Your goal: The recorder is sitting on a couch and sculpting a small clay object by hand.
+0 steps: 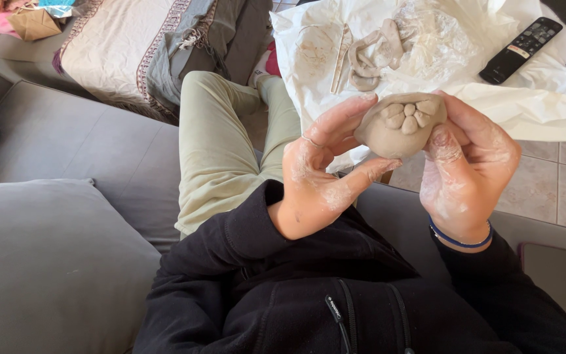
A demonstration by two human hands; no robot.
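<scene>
Above the lap, between both hands, a clay lump [397,128] is held up in front of the body. The left hand [319,174] is loosely curled, its fingers cradling the lump's left side and its thumb stretched underneath as a support. The right hand [470,164] is wrapped round the right side, fingers closed behind the clay and the thumb [441,141] laid against the front edge. Both hands are smeared with pale slip. On the lump's upper face several small rounded pads of clay [409,115] have been pressed close together, their seams not yet smoothed.

The step in hand is judged to be the fixing of these added pieces to the body of the lump: the pads are seated but not blended. The next move is likely to call for light, controlled thumb pressure along the joints while the lump is steadied from below, so that the form is not flattened or the pads dislodged; a turn of the piece may be needed to reach the far side.

Beyond the hands, on a table draped in white paper [545,105], spare clay strips [371,56] and a thin stick tool [340,59] are laid, with clear plastic wrap [437,39] beside them and a black remote [520,50] to the right. A grey sofa cushion [40,262] is seen at the left.
</scene>
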